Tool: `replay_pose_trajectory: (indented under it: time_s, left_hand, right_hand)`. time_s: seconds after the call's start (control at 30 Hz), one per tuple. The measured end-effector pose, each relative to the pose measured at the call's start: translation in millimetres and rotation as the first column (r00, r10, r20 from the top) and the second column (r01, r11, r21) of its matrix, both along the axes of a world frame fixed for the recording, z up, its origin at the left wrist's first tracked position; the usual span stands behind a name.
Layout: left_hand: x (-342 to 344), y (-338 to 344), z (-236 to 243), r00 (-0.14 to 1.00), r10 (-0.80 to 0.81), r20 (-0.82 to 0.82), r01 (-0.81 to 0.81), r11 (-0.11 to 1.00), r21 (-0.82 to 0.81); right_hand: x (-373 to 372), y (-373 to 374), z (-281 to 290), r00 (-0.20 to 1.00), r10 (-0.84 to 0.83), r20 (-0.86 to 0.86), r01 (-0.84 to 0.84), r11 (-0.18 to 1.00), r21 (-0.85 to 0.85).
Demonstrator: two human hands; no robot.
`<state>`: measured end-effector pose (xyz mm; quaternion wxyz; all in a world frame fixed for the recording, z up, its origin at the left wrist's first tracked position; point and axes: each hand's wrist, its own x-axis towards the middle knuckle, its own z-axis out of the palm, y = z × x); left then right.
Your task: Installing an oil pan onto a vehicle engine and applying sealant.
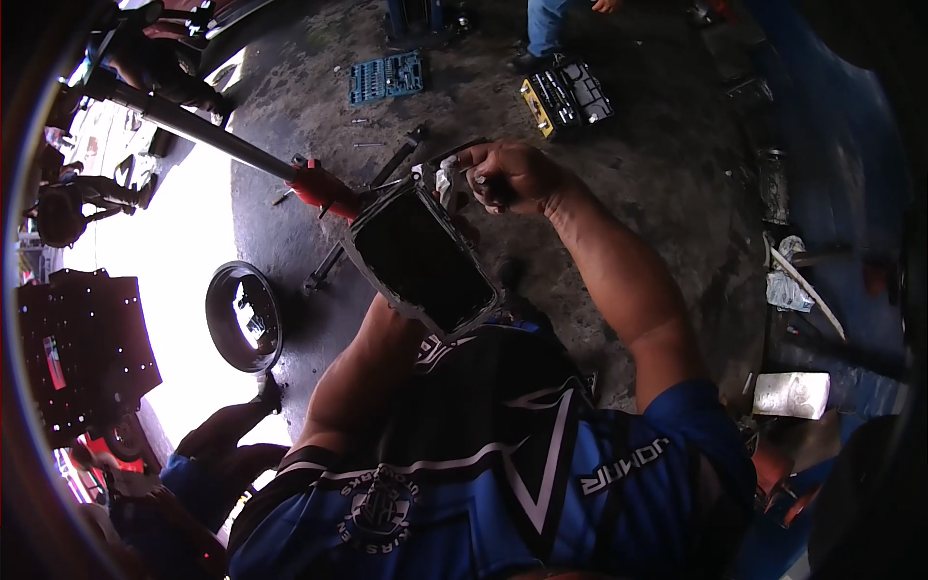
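A dark, shallow rectangular pan with a raised flanged rim (pixel 373 263) is held tilted in front of my chest, its hollow side facing up. My left forearm (pixel 360 360) runs behind the pan and supports it from below; most of that hand is hidden. Beyond the pan's far right corner, my right hand (pixel 512 178) is closed with the fingers curled. A thin dark strip shows beside its fingertips, and a small whitish crumpled piece (pixel 445 180) lies between them and the rim. What the right hand grips is unclear.
A steel shaft with a red end (pixel 324 188) slants behind the pan, above dark legs (pixel 396 157) on the floor. Farther off are a blue socket case (pixel 387 79) and a yellow-black tool case (pixel 565 97) near a person's leg (pixel 547 27). Left stands a round basin (pixel 218 314).
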<state>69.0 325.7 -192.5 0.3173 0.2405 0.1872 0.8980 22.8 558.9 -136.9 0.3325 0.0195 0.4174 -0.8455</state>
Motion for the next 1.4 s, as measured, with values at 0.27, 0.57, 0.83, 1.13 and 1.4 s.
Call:
replay_pose_trajectory:
  time_s: [0.27, 0.57, 0.83, 1.13, 1.4]
  left_hand:
    - [2, -5, 1, 1.0, 0.016, 0.023, -0.016, 1.0, 0.0]
    - [-3, -1, 1, 0.993, 0.038, 0.112, -0.039, 0.999, 0.007]
    - [-23, -4, -2, 0.986, 0.079, 0.149, -0.086, 0.996, 0.039]
    - [-25, 3, 7, 0.979, 0.053, 0.198, -0.072, 0.993, 0.094]
    - [-34, 4, -15, 0.754, 0.446, -0.482, -0.642, 0.656, -0.398]
  right_hand:
    - [-1, 3, 2, 1.0, 0.02, -0.003, -0.02, 1.0, -0.018]
    - [21, 7, 37, 0.962, 0.046, -0.268, 0.044, 0.947, 0.319]
    - [97, 2, 95, 0.548, 0.63, -0.551, 0.283, 0.48, 0.83]
    - [131, -5, 82, 0.311, 0.788, -0.532, 0.62, 0.256, 0.742]
    - [143, -12, 83, 0.363, 0.736, -0.571, 0.632, 0.255, 0.731]
